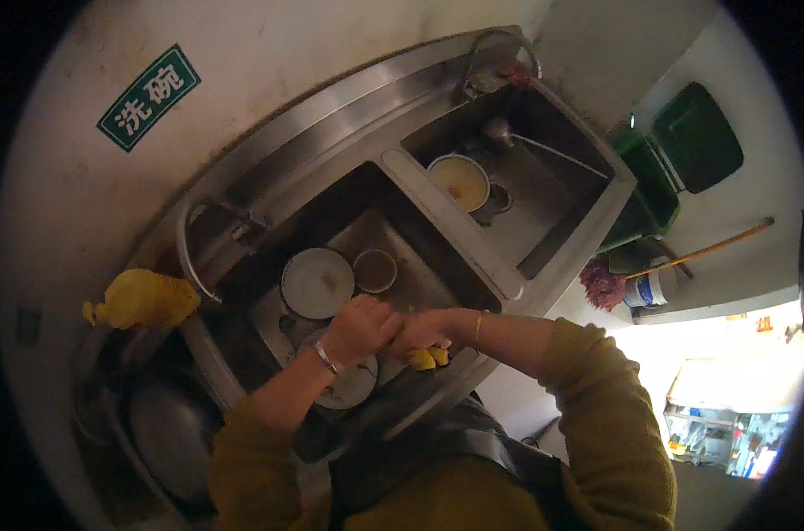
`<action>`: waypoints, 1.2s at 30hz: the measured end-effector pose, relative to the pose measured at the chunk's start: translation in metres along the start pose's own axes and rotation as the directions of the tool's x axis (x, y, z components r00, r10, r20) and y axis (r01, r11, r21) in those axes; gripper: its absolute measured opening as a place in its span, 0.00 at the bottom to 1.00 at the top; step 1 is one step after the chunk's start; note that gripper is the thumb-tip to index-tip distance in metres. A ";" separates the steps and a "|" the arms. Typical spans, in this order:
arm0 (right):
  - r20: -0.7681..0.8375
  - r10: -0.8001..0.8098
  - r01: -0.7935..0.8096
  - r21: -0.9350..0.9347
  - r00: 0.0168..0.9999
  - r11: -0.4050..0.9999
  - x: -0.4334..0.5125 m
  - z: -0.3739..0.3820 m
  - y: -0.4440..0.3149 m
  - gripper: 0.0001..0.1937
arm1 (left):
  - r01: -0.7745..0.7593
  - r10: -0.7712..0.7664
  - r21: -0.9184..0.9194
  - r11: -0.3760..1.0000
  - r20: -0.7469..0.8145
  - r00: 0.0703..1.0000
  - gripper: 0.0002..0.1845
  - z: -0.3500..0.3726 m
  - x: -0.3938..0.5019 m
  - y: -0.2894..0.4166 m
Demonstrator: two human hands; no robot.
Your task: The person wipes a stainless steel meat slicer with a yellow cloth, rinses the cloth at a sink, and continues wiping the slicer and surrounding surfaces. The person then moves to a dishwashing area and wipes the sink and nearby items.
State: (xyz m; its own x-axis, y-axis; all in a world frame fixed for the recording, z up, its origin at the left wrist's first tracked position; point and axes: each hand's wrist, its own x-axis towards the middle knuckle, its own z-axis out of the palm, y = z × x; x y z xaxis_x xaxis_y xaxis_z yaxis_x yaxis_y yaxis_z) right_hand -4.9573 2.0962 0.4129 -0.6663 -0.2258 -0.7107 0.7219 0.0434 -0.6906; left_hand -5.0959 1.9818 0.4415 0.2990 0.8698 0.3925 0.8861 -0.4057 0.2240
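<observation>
My left hand is curled into a fist above the near side of a steel sink basin, its knuckles against my right hand. My right hand is closed on a crumpled yellow item, perhaps a rubber glove, whose rounded ends stick out below it. Whether my left fingers grip it too is hidden. Beyond my hands, a large white bowl with cloudy contents stands beside a small round bowl. A plate lies partly under my left wrist.
A curved faucet arches at the left basin. The right basin holds a bowl of yellowish liquid and a long-handled ladle. Another yellow, glove-like item rests at the left rim. A green bin and a mop stand right.
</observation>
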 end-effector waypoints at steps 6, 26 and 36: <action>-0.356 -0.345 -0.103 -0.811 0.869 0.576 -0.014 0.014 -0.028 0.15 | 0.565 -0.585 -0.440 0.698 0.105 0.804 0.08 0.052 -0.023 0.022; -0.729 -0.311 -0.027 -0.412 0.610 0.911 -0.011 -0.019 0.035 0.19 | 0.013 -0.023 -0.058 -0.998 0.579 0.815 0.21 0.076 0.011 0.093; -0.674 -0.519 -0.081 -0.646 0.526 0.759 -0.307 -0.035 0.159 0.35 | -0.437 -0.603 -0.422 -0.794 0.456 0.655 0.35 0.078 0.110 0.018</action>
State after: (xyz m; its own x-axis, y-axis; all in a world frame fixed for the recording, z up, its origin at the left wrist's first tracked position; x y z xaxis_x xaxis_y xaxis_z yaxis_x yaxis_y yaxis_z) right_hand -4.6448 2.2069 0.5166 -0.8507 0.5148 -0.1060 0.4806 0.6803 -0.5534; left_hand -5.0192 2.0923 0.4190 -0.1769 0.9421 -0.2850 -0.9839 -0.1767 0.0265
